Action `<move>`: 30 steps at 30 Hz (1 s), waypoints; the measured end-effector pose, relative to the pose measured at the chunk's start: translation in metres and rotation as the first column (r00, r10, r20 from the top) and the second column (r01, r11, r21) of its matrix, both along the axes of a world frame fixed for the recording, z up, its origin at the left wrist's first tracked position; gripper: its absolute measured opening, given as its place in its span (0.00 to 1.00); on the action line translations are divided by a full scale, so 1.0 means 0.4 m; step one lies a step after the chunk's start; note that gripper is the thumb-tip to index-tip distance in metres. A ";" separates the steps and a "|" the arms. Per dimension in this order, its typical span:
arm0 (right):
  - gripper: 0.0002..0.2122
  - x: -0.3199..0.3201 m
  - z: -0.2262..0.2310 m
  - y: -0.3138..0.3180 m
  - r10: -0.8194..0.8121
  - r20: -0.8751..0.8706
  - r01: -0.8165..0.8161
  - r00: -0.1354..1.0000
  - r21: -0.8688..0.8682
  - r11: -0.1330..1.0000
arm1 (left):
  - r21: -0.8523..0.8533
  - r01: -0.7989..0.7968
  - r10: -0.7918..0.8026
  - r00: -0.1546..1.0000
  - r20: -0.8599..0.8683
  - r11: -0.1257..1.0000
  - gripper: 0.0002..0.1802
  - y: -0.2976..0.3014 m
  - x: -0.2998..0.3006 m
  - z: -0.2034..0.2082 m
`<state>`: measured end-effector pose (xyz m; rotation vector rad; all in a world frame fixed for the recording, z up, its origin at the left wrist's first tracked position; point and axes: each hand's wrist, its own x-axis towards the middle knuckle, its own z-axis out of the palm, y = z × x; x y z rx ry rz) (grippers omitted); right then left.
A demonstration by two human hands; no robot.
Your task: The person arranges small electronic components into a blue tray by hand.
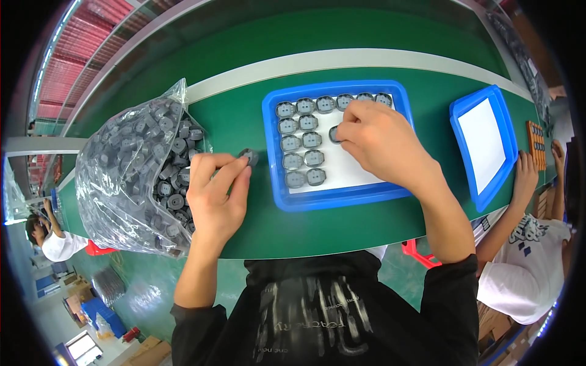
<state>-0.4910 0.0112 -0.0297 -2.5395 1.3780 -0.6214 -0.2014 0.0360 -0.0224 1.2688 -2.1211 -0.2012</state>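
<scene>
Sitting in a blue tray (273, 146) and clear bag (110, 222): gray parts (312, 139)

A green worktable (293, 236) spread across the middle, with a pale strip (366, 58) running along its far part. The floor (141, 296) was green too — glossy, with white patches of light on it. At the upper left, red ribbed panels (79, 52) showed beside a thin bright light (50, 49). A red stool (421, 255) stood by the table's near edge on the right. Toward the lower left were cardboard boxes (154, 355), a blue bin (105, 317) and a bright rectangle (83, 348) — window or screen, too small to tell.
</scene>
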 end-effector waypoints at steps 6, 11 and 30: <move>0.05 -0.040 0.012 -0.009 -0.049 -0.038 0.050 0.998 0.017 0.999 | -0.144 0.208 -0.222 0.971 -0.088 0.967 0.10 -0.056 -0.171 0.028; 0.05 -0.047 0.010 -0.023 -0.102 0.000 0.102 0.995 0.109 0.989 | -0.139 0.291 -0.284 0.957 0.065 0.947 0.08 -0.135 -0.251 -0.010; 0.05 -0.038 -0.003 -0.033 -0.082 0.039 0.078 0.996 0.104 0.992 | 0.026 0.136 -0.137 0.990 0.014 0.990 0.10 -0.123 -0.138 0.034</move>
